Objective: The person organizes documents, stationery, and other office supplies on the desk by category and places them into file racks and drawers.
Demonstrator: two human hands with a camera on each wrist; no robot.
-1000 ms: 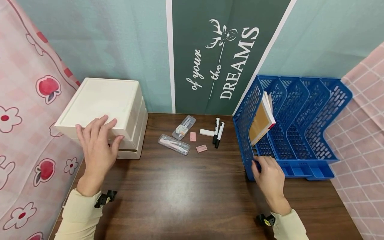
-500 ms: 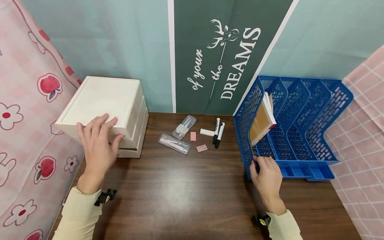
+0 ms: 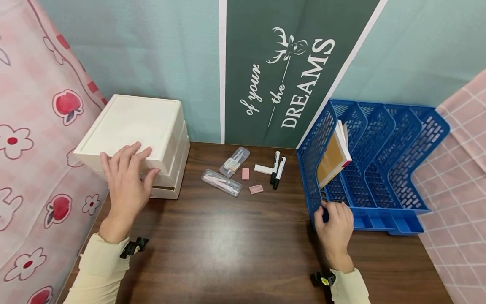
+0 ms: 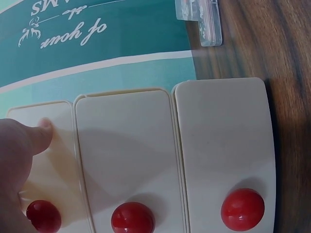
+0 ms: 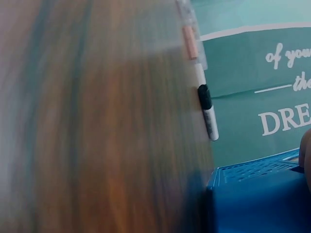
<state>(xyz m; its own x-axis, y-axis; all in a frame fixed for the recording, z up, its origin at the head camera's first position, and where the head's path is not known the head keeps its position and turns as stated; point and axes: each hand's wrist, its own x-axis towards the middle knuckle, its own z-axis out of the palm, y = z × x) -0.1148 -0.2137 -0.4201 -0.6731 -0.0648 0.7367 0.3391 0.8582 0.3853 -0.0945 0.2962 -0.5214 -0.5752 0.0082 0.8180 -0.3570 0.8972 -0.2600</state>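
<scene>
In the head view my left hand lies over the front top edge of a white drawer unit, fingers flat on its top. Its thumb touches the face of the top drawer, as the left wrist view shows; a red knob sits beside it. My right hand grips the front end of the left side wall of a blue file rack, the fingertips partly hidden. A book with a tan cover leans in the rack's leftmost slot.
Between unit and rack lie two clear plastic cases, two pink erasers, a white block and two black-capped markers. A small compartment tray runs along the rack's front. Curtains hang at both sides.
My right wrist and forearm have swung left while the fingers stay at the rack's front end. The left hand keeps its place on the drawer unit; the head view has shifted slightly.
</scene>
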